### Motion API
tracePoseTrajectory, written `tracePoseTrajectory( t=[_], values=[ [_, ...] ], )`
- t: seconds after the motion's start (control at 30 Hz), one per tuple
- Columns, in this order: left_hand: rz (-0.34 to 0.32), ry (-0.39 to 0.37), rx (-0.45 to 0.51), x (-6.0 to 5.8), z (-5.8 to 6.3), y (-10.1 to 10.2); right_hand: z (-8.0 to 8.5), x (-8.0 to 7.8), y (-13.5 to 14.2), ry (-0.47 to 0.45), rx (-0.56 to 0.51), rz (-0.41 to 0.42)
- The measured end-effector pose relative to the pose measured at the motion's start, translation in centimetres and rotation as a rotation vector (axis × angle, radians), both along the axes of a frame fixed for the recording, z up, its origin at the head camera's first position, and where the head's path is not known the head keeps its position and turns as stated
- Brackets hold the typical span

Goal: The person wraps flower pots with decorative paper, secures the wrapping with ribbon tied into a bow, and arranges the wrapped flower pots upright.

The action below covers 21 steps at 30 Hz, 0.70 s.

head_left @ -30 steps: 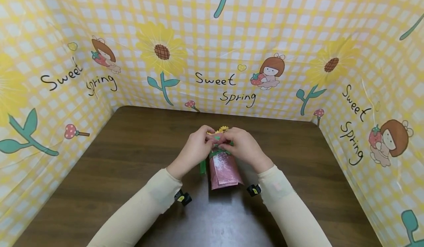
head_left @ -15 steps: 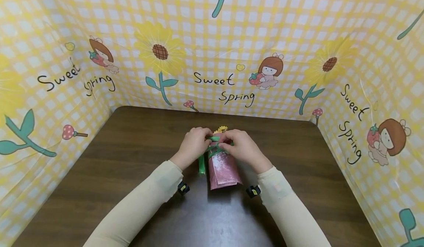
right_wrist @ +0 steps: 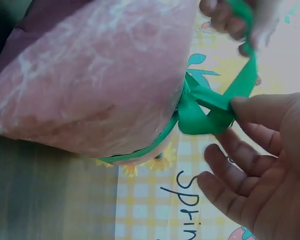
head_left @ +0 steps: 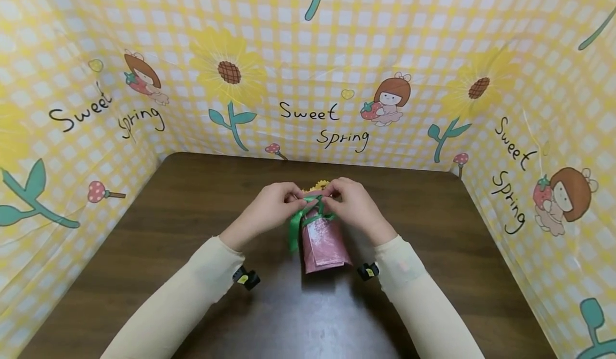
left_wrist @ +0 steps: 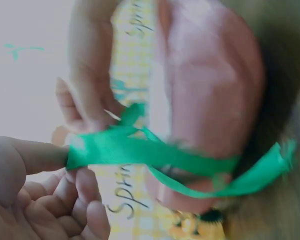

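Observation:
A small bouquet in pink wrapping paper (head_left: 327, 244) lies on the table, its yellow flowers (head_left: 321, 184) pointing away from me. Green ribbon (right_wrist: 210, 112) runs around its narrow neck, with a loop standing out at the front. In the left wrist view my left hand (left_wrist: 52, 185) pinches one length of the ribbon between thumb and finger, drawing it taut. My right hand (right_wrist: 270, 165) pinches the ribbon's loop close beside the wrapping. A loose green tail (head_left: 293, 233) hangs to the bouquet's left. The flowers are partly hidden behind both hands in the head view.
The brown wooden table (head_left: 192, 295) is enclosed at the back and sides by yellow-checked cloth (head_left: 298, 54) printed with flowers and lettering. Black wrist cameras (head_left: 368, 271) sit below each sleeve cuff.
My left hand has shifted left and pulls the ribbon outward. The right hand now pinches a loop at the neck, raised slightly. The bouquet stays nearly in place.

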<state>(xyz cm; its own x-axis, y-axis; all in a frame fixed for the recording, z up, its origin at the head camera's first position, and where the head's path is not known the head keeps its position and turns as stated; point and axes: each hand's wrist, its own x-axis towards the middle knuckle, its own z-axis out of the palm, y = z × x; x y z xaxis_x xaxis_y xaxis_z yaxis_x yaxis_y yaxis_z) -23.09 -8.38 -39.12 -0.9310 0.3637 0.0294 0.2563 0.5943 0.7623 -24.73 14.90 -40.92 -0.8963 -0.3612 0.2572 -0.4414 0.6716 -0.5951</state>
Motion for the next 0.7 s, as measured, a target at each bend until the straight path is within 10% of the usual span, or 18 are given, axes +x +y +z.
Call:
tracePoseTrajectory(
  t=[0.3, 0.7],
  values=[
    [-0.106, -0.162, 0.000, 2.7, 0.9, 0.1, -0.2, 0.0, -0.3, -0.076, -0.083, -0.021],
    [-0.194, -0.051, -0.101, 2.9, 0.0, 2.2, -0.3, 0.1, -0.4, -0.109, -0.115, -0.026]
  ],
)
